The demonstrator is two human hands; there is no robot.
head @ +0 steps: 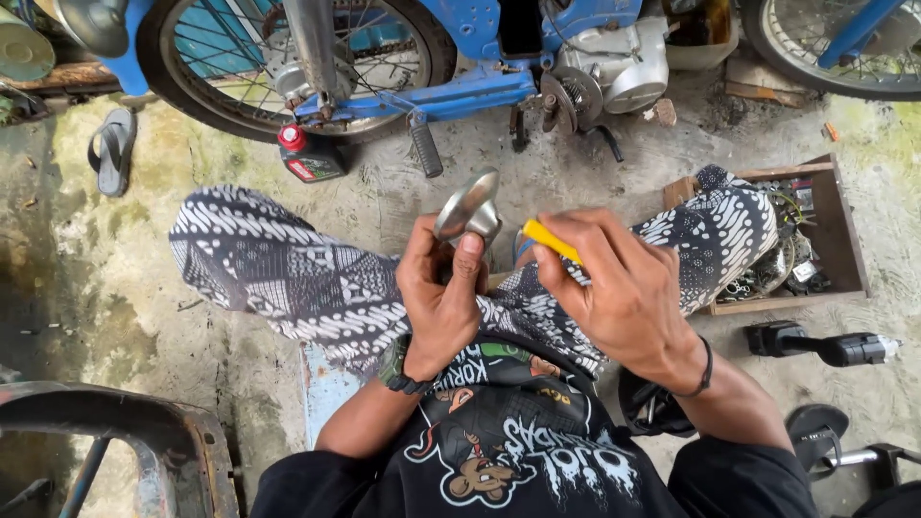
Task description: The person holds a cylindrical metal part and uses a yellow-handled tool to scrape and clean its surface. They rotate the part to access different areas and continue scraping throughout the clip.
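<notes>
In the left hand (441,297), metal cover (468,209), long axis tilted up-right.

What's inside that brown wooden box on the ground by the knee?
The brown wooden box holds a tangle of small metal parts and wires, too jumbled to identify singly. The knee in black-and-white patterned trousers covers its near-left corner, so anything there is hidden.

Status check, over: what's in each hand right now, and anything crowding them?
Left hand grips shiny metal part. Right hand grips yellow-handled tool. Both over patterned knees; blue motorcycle just ahead.
</notes>
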